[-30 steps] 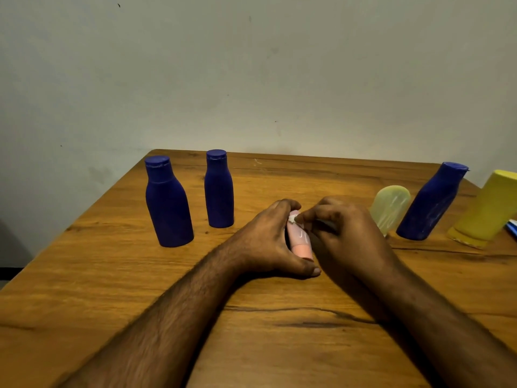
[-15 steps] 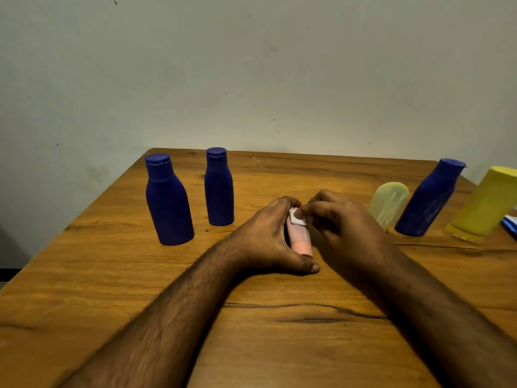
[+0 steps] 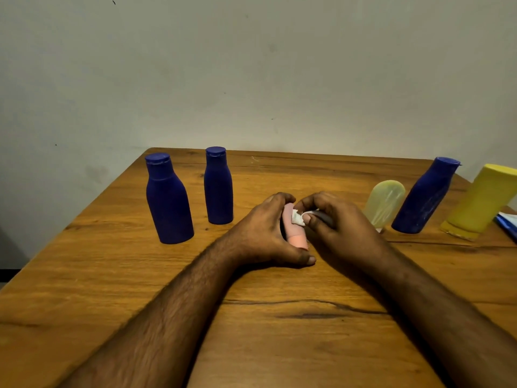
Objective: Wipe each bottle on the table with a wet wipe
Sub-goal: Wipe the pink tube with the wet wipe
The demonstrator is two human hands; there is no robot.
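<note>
A small pink bottle [image 3: 294, 233] stands at the table's middle, gripped by my left hand [image 3: 265, 233] with fingers curled round it and the thumb at its base. My right hand [image 3: 335, 228] pinches a small white wet wipe [image 3: 298, 218] and presses it against the bottle's upper side. Two dark blue bottles [image 3: 167, 203] [image 3: 218, 186] stand upright at the left. At the right stand a pale yellow translucent bottle [image 3: 384, 203], a third dark blue bottle [image 3: 425, 197] and a yellow bottle [image 3: 481, 203].
The wooden table [image 3: 251, 317] ends against a plain wall at the back; its left edge runs diagonally. A blue and white flat object [image 3: 507, 222] lies at the far right edge, cut off by the frame.
The wipe under my right fingers has slid from the pink bottle's top down onto its upper side. My left hand keeps its grip on the bottle.
</note>
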